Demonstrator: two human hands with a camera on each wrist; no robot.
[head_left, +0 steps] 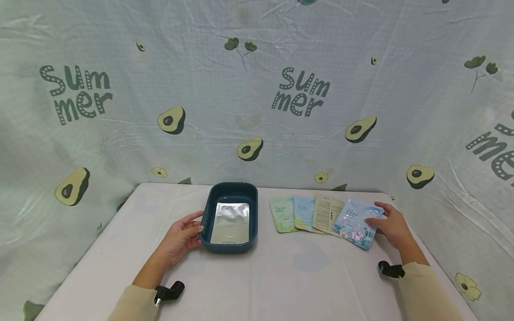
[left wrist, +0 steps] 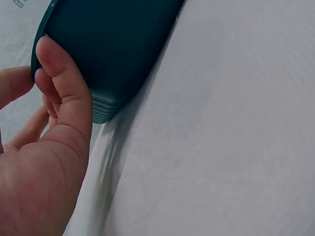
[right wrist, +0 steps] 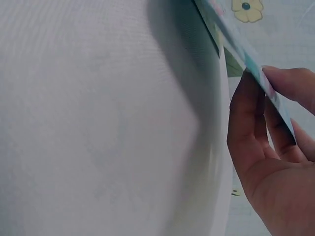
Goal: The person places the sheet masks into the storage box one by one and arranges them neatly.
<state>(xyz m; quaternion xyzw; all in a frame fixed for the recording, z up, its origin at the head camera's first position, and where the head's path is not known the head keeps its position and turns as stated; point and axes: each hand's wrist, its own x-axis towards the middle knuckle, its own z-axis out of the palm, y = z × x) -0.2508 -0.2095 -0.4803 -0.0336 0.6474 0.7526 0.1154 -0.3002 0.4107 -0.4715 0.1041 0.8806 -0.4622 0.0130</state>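
At the left of the table, my left hand point(head_left: 182, 238) grips the rim of a dark teal plastic basin point(head_left: 229, 248), thumb and fingertips at its edge. Inside the basin lies a silver and beige sheet mask packet point(head_left: 230, 225). On the right, my right hand point(head_left: 391, 225) pinches a blue flowered sheet mask packet point(head_left: 355, 223) by its right side. The right wrist view shows that packet point(right wrist: 251, 64) edge-on between thumb and fingers, tilted above the table. Left of it, overlapping in a row, are a beige packet point(head_left: 324, 214), a light blue one point(head_left: 304, 211) and a green one point(head_left: 284, 214).
A white cloth covers the table point(head_left: 281, 276). Behind it and at both sides hangs a pale curtain point(head_left: 217, 98) printed with avocados and lettering. A black wrist camera point(head_left: 170, 292) is strapped to my left wrist, another black camera point(head_left: 390, 269) to my right.
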